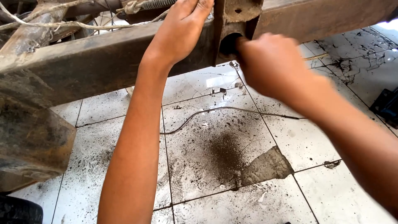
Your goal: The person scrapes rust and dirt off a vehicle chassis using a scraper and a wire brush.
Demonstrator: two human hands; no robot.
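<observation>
Running lengthwise from upper right to left of frame, the rusty beam (103, 62) is gripped over its top by the left hand (180, 31), while the right hand (269, 62), clenched, is pressed to the bracket hole (228, 43).

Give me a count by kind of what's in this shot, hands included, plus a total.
Hands: 2, left hand and right hand
Rusty beam: 1
Bracket: 1
Spring: 1
Rope: 1
Wire on the floor: 1
Total: 7
</observation>
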